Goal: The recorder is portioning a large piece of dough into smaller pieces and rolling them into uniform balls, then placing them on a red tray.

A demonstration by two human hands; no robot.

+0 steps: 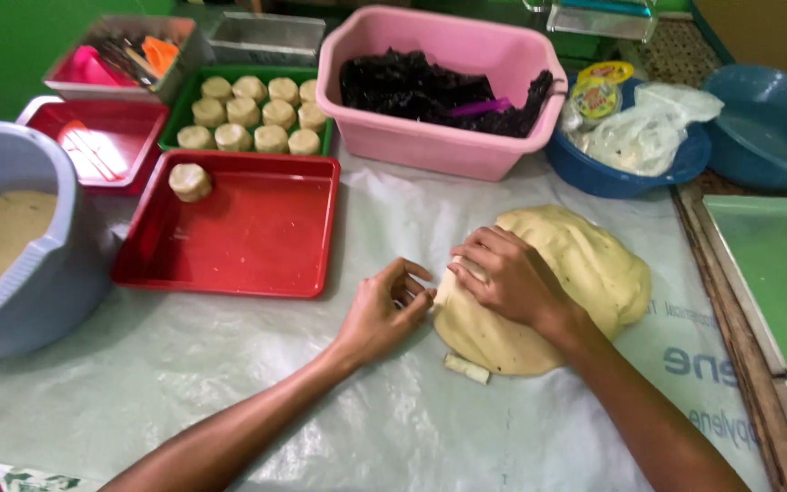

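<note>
Dough slab [585, 273], big and pale yellow, sits flat on the plastic-covered desk [229, 383], just right of the red tray [257, 237]. Right hand [507, 278] is planted on the slab's left edge, fingers curled and pressing down on it. Left hand [384, 310] is right at that same edge, fingertips bunched together pinching a bit of dough. A small scrap [466, 368] lies just below the slab. The red tray has one dough ball [190, 181] in its far left corner; behind it a green tray [252, 114] holds rows of them. A pink tub [439, 87] of dark stuff sits behind the slab.
</note>
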